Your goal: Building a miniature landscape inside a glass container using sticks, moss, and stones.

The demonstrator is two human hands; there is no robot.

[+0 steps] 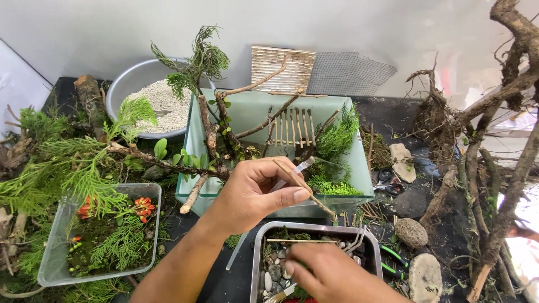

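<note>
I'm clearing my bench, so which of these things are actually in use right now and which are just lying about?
In use: thin stick in left hand; metal tray of pebbles under right hand; glass tank.
Lying about: bowl of sand; mesh sheet; plastic box of moss; scissors.

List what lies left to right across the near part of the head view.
Clear plastic tray of moss and greenery → left hand holding a thin stick → metal tray of pebbles → grey porous stone → bare driftwood branches.

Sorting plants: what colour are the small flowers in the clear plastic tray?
Orange-red flowers, clearest in the head view.

head view, looking down, close range
</note>
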